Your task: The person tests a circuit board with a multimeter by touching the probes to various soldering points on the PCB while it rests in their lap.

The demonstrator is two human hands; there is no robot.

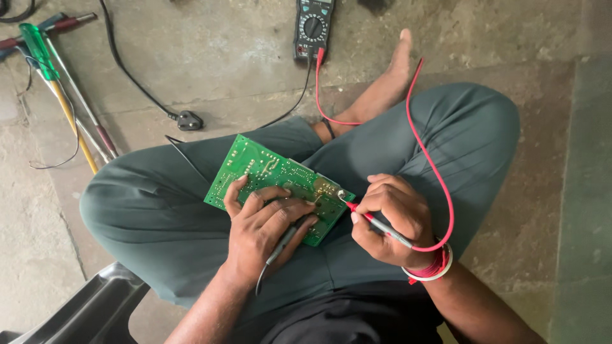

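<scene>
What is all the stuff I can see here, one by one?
circuit board: one, green, on the lap
red probe: one, tip on the board's edge
black probe: one, under the left fingers
multimeter: one, dark, floor, top
red lead: one, curving from the meter to the right wrist
plug: one, black, floor
screwdrivers: several, green and red handles, top left
left hand: steadies board, holds black probe
right hand: grips red probe
</scene>
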